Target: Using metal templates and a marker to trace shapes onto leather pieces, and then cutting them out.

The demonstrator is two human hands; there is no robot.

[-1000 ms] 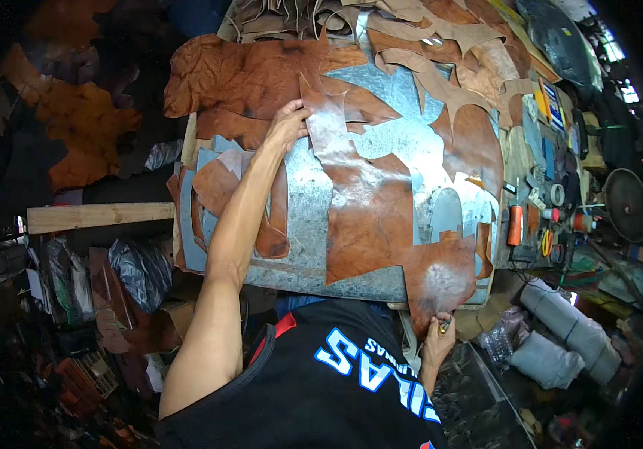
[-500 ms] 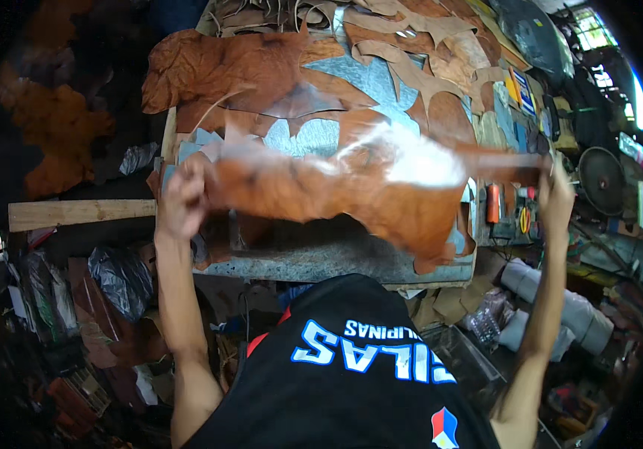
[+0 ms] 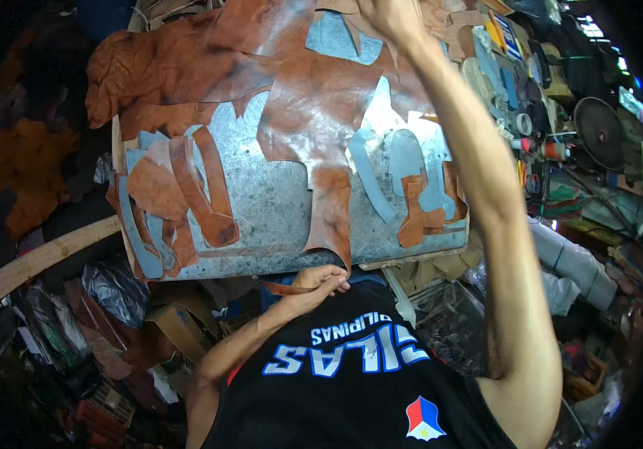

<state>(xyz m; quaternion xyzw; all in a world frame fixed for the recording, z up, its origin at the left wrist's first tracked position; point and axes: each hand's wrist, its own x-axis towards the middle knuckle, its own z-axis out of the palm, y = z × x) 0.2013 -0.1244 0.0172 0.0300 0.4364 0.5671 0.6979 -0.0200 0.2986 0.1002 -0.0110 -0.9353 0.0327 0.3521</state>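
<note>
A brown leather hide with an irregular cut outline lies lengthwise on the metal-topped table. Its narrow near end hangs over the front edge, where my left hand is closed on it. A thin strip of the same leather sticks out to the left of that hand. My right arm is stretched across the table, and my right hand is over leather at the far side, its fingers partly cut off by the upper edge of the picture. Whether that hand grips the leather cannot be made out.
Cut brown leather pieces and grey patterns lie on either side of the hide. A larger wrinkled hide covers the far left. A wooden plank juts out left. Tools and a round dark disc are at right.
The hide, held up sideways between both hands before, now lies lengthwise on the table. My left hand came to the near edge; my right hand went to the far side. Loose pieces underneath became visible.
</note>
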